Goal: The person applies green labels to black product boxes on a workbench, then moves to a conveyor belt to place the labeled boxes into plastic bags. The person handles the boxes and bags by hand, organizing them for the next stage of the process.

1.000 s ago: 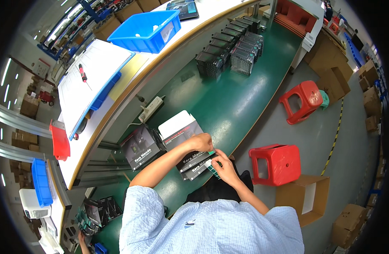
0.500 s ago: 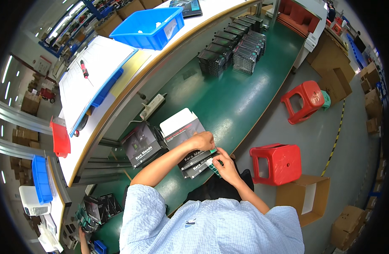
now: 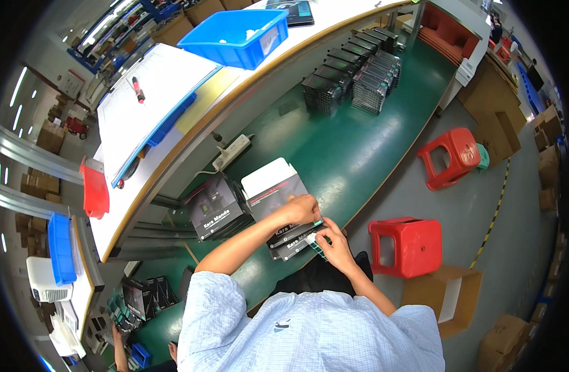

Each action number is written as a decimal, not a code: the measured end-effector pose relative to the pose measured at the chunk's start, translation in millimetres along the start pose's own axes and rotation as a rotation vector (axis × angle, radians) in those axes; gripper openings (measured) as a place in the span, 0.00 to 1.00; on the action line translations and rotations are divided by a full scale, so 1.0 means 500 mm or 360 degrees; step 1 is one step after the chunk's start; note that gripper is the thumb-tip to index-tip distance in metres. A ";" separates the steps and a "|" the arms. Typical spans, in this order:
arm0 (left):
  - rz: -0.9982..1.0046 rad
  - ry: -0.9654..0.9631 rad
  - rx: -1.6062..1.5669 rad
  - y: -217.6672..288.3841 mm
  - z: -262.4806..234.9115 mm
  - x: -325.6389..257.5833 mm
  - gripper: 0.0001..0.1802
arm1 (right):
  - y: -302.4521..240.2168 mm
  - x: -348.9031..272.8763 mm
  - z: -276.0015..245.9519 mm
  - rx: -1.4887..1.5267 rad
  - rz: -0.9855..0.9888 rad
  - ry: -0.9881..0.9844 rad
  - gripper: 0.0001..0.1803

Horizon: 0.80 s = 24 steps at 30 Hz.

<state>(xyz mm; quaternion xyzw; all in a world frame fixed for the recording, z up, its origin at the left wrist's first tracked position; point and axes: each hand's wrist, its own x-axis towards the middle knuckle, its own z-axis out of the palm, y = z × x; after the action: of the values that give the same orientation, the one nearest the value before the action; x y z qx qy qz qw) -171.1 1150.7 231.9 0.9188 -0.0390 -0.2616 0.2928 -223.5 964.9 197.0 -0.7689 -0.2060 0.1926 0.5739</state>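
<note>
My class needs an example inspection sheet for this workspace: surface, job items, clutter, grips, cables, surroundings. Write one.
Surface: green tabletop, shiny; raised white shelf alongside.
Job's things: stacked dark boxes with a white flap showing; another dark box pile to their left.
Clutter: on the shelf, blue bin, papers and a red-and-black tool; on the tabletop, stacks of dark flat pieces.
Grips: left grip over the stacked boxes, at a small green piece, pinch unclear; right grip holds a green-gridded sheet.
Cables: white cable near a white power strip.
Surroundings: two red stools, open carton, another person's forearm.
</note>
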 end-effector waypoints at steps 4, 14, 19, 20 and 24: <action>0.0017 0.0122 0.0070 0.000 0.018 -0.023 0.10 | 0.016 0.002 0.015 -0.0156 -0.0105 -0.0013 0.07; 0.0270 0.0818 -0.0078 -0.013 0.100 0.003 0.03 | 0.032 -0.007 -0.007 -0.0020 -0.0058 -0.0188 0.08; 0.0249 0.0816 -0.0066 -0.018 0.103 0.019 0.01 | 0.023 0.000 -0.019 -0.0097 -0.0056 -0.0222 0.09; 0.0236 0.0790 -0.0057 -0.021 0.103 0.021 0.01 | 0.026 0.000 -0.020 -0.0095 -0.0063 -0.0227 0.09; 0.0229 0.0707 -0.0093 -0.005 0.082 0.009 0.00 | 0.037 0.002 -0.021 -0.0094 -0.0064 -0.0194 0.09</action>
<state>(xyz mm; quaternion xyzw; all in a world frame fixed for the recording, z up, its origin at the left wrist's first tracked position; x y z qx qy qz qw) -187.8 1130.6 199.9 0.9398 -0.0312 -0.0324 0.3386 -215.5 952.1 181.8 -0.7680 -0.2615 0.2212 0.5411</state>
